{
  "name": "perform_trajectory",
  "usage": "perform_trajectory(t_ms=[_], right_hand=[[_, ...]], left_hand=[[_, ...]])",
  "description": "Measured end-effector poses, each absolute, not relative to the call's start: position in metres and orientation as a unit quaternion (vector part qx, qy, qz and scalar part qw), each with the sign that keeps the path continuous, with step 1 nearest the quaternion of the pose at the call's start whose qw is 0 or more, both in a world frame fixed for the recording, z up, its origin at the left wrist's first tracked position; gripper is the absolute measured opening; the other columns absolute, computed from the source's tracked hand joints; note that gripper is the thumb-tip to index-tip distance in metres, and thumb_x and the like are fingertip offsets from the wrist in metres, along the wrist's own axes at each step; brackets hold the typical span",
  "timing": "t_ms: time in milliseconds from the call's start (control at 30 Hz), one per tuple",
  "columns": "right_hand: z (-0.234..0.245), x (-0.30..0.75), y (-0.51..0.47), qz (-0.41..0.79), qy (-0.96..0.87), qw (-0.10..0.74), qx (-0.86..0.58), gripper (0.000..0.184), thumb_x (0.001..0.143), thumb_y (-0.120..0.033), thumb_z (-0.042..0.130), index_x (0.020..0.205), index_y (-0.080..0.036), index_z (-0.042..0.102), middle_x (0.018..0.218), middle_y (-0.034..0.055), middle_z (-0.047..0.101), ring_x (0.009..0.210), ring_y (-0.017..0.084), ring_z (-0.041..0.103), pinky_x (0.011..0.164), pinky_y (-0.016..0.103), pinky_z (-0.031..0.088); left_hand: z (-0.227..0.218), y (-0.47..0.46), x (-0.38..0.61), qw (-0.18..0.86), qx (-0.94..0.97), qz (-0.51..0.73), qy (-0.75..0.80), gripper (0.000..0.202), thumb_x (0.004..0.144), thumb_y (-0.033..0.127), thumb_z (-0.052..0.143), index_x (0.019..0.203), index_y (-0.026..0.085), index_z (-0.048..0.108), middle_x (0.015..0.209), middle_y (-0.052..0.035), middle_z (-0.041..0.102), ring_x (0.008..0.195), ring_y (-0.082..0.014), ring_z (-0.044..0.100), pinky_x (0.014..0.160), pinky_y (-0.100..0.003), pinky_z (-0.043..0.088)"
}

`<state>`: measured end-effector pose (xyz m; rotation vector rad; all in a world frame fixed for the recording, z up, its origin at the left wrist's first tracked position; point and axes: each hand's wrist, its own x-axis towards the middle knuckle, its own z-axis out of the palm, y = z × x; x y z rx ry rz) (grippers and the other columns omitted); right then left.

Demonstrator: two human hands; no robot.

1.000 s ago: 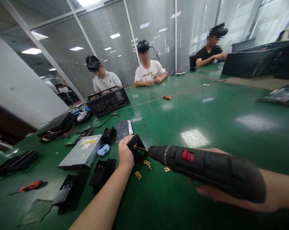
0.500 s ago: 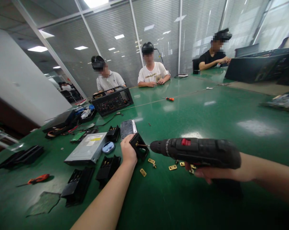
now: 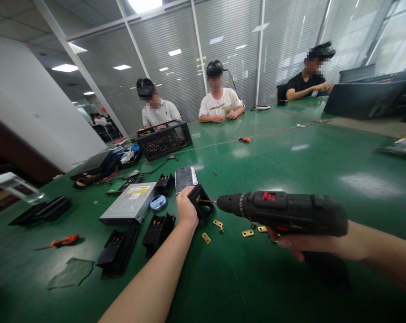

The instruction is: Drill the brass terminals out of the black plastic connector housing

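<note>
My left hand point(image 3: 186, 208) grips a small black plastic bracket point(image 3: 202, 202) and holds it upright on the green table point(image 3: 290, 166). My right hand point(image 3: 302, 242) is wrapped round the grip of a black cordless drill point(image 3: 283, 211) held level. The drill's bit touches a brass fitting on the bracket. Several small brass plates point(image 3: 247, 233) and a screw lie on the table just below the drill's nose.
A silver optical drive point(image 3: 131, 209), a blue round object point(image 3: 158, 202) and several black plastic parts point(image 3: 117, 251) lie to the left. An orange screwdriver point(image 3: 63, 242) lies further left, another point(image 3: 244, 139) mid-table. Three people sit across the table, with a black case point(image 3: 164, 139) there.
The drill has tilted from pointing slightly up-left to level, and my right hand has drawn back under it. The view has shifted a little; the bracket stays in my left hand.
</note>
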<state>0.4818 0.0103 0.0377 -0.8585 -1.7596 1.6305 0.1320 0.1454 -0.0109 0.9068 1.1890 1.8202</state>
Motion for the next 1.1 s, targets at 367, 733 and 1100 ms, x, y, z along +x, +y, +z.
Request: perform_trajectory(t_ms=[367, 733, 1100], right_hand=[[0.049, 0.470, -0.042, 0.570, -0.611, 0.319, -0.448, 0.053, 0.103, -0.079, 0.103, 0.118, -0.029, 0.098, 0.117, 0.0069, 0.093, 0.076, 0.019, 0.083, 0.079, 0.037, 0.075], [0.053, 0.463, -0.051, 0.574, -0.610, 0.326, -0.438, 0.047, 0.106, -0.074, 0.101, 0.109, -0.028, 0.096, 0.098, 0.0038, 0.087, 0.076, 0.021, 0.083, 0.078, 0.036, 0.074], [0.059, 0.462, -0.053, 0.591, -0.585, 0.323, -0.452, 0.047, 0.100, -0.075, 0.107, 0.113, -0.031, 0.099, 0.109, 0.0043, 0.090, 0.075, 0.019, 0.083, 0.078, 0.034, 0.075]], left_hand=[[-0.005, 0.134, 0.143, 0.400, 0.361, 0.701, 0.468, 0.030, 0.068, 0.052, 0.089, 0.077, 0.024, 0.083, 0.080, -0.0021, 0.078, 0.082, -0.0252, 0.075, 0.084, -0.037, 0.060], [-0.003, 0.133, 0.145, 0.384, 0.335, 0.719, 0.472, 0.022, 0.069, 0.044, 0.086, 0.079, 0.024, 0.085, 0.084, -0.0034, 0.083, 0.087, -0.0264, 0.081, 0.089, -0.039, 0.064], [-0.006, 0.137, 0.141, 0.421, 0.385, 0.682, 0.458, 0.026, 0.070, 0.048, 0.088, 0.077, 0.025, 0.082, 0.079, -0.0017, 0.079, 0.080, -0.0248, 0.074, 0.083, -0.037, 0.059]])
